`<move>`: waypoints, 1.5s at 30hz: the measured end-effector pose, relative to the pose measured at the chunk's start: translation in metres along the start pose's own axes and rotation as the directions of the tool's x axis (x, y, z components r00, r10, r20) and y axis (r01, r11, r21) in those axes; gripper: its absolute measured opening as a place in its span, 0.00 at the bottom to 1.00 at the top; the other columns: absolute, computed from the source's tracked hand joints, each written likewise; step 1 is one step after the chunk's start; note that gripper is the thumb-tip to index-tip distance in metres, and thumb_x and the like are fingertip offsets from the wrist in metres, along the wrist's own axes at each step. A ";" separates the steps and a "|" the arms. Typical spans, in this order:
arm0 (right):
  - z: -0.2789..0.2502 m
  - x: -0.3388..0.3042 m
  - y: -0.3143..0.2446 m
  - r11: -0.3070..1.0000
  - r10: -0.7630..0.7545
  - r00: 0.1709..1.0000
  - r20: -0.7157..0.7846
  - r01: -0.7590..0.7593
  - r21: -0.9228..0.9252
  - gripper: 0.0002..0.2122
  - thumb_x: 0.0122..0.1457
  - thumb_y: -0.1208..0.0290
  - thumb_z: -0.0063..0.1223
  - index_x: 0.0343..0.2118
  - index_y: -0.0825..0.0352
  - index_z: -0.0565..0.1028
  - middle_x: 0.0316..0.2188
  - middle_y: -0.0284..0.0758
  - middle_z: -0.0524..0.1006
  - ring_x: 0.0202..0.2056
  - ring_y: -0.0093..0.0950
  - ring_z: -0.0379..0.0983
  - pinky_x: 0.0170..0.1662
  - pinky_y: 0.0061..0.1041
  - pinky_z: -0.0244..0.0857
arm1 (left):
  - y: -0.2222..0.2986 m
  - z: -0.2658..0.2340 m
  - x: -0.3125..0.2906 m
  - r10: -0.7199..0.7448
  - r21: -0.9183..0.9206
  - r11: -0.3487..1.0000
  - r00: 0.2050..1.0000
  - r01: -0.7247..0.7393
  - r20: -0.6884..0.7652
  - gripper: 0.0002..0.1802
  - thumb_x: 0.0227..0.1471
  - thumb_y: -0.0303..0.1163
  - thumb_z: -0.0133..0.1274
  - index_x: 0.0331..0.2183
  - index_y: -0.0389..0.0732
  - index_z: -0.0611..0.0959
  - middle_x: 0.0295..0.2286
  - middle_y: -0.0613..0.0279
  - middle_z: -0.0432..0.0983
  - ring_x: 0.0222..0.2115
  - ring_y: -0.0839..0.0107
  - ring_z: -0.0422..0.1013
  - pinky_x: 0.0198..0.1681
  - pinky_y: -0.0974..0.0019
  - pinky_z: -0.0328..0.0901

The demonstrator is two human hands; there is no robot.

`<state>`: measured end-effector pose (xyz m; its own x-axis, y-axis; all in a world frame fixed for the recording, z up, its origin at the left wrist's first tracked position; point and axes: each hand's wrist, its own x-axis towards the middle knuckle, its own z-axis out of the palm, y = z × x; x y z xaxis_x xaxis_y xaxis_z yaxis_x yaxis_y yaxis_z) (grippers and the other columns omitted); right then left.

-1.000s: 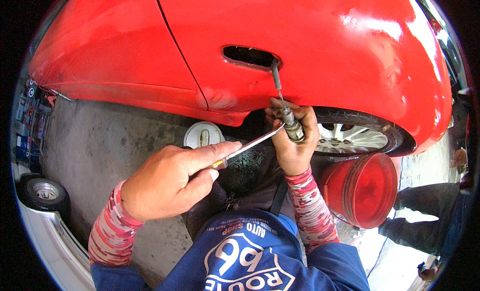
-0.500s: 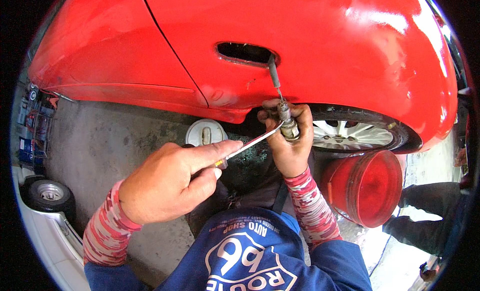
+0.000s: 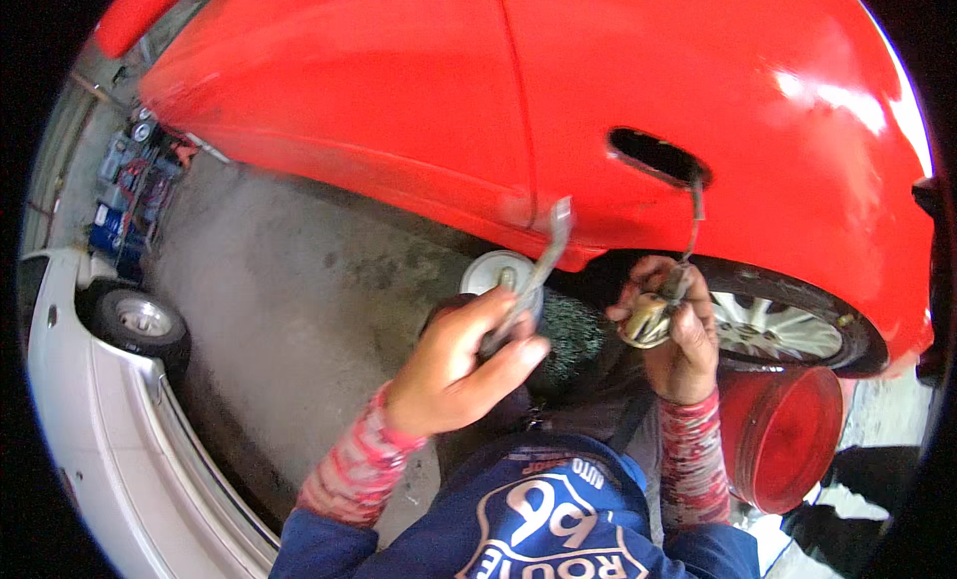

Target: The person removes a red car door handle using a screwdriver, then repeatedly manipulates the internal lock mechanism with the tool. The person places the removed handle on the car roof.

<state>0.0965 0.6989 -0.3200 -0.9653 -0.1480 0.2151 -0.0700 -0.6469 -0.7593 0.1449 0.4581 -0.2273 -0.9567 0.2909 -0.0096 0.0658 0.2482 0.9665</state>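
Brass-toned and grey in finish: metal socket fitting, held in mid-air in front of the left end of a dark wheel arch on a red car. Gripped in the right hand, with fingers curled and closed about the body and thumb close against it. Joined at the upper end to a thin wire, partly covered by a grey sleeve and running up to the right end of an oblong opening in the body panel.

Grasped in the left hand, with fingers folded and thumb extended: slim metal hand tool, tilted up and to the right, with a flattened tip. Blurred in outline; exact type not determinable. Well apart from the fitting. Seen on both forearms: red-and-white patterned sleeves, worn with a blue shirt.

Noted behind the tool, on the concrete floor: round white-topped container, partly covered by tool and left hand. To the right of the fitting: silver multi-spoke wheel under the arch, with a red bucket just below in view. At far left: white car, with dark tyre and silver wheel centre exposed.
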 end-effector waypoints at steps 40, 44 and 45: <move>0.008 0.067 -0.085 0.603 0.306 0.844 0.441 0.187 -0.776 0.15 0.62 0.81 0.43 0.51 0.75 0.74 0.33 0.37 0.78 0.29 0.23 0.76 0.34 0.23 0.71 | -0.026 0.049 0.056 0.212 -0.143 0.962 0.966 -0.234 -0.150 0.45 0.40 0.35 0.73 0.55 0.37 0.64 0.45 0.59 0.68 0.43 0.74 0.68 0.44 0.70 0.68; 0.006 0.072 -0.092 0.631 0.335 0.831 0.445 0.152 -0.760 0.15 0.57 0.83 0.46 0.48 0.75 0.76 0.33 0.43 0.79 0.34 0.32 0.80 0.40 0.30 0.72 | -0.019 0.058 0.053 0.083 -0.318 0.941 0.991 -0.113 -0.107 0.46 0.41 0.35 0.73 0.55 0.37 0.62 0.43 0.60 0.69 0.39 0.76 0.69 0.41 0.72 0.68; 0.005 0.074 -0.094 0.640 0.339 0.821 0.459 0.156 -0.752 0.15 0.58 0.83 0.46 0.48 0.75 0.76 0.33 0.43 0.79 0.34 0.31 0.79 0.40 0.29 0.72 | -0.017 0.062 0.053 0.105 -0.288 0.947 0.986 -0.139 -0.131 0.46 0.41 0.35 0.73 0.55 0.37 0.62 0.42 0.61 0.69 0.37 0.78 0.68 0.39 0.73 0.67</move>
<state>0.0333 0.7448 -0.2298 -0.7011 -0.6842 0.2008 -0.3845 0.1256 -0.9145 0.1102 0.5265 -0.2604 -0.9734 0.1913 0.1257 0.1138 -0.0720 0.9909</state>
